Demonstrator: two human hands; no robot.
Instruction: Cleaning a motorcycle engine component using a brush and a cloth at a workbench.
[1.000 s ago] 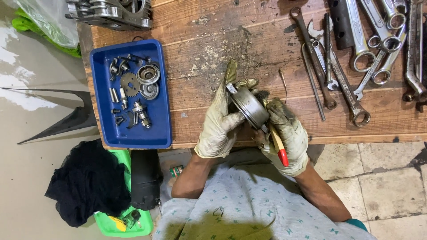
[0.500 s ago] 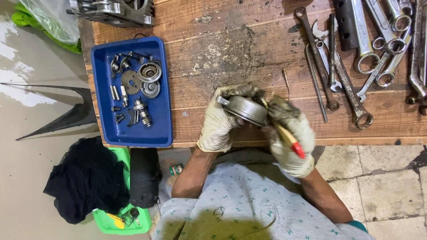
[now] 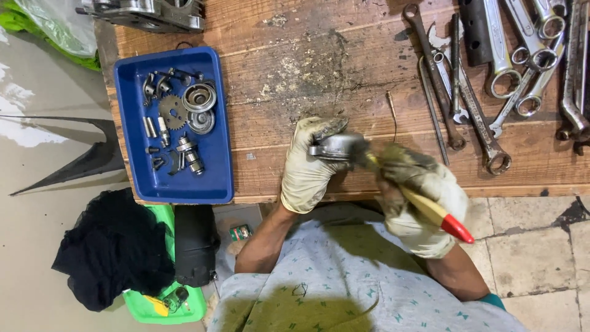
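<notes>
My left hand [image 3: 307, 169], in a dirty pale glove, grips a round grey metal piston [image 3: 337, 146] just above the front edge of the wooden workbench [image 3: 295, 55]. My right hand [image 3: 418, 200], also gloved, holds a tool with a yellow and red handle [image 3: 437, 215]. Its front end meets the piston's right side, blurred by motion. The tool's tip is hidden between hand and part.
A blue tray [image 3: 221, 154] of small engine parts, a sprocket and bearings sits at the left. Several wrenches and spanners [image 3: 491, 80] lie at the right. A thin wire pin [image 3: 391, 109] lies behind the hands. A metal engine casing [image 3: 144, 12] rests at the back left. A black cloth [image 3: 110, 252] and green bin [image 3: 163, 304] stand below.
The piston has been turned from facing up to lying on its side, lower toward the bench edge. My right hand shifted right and its handle now points down-right.
</notes>
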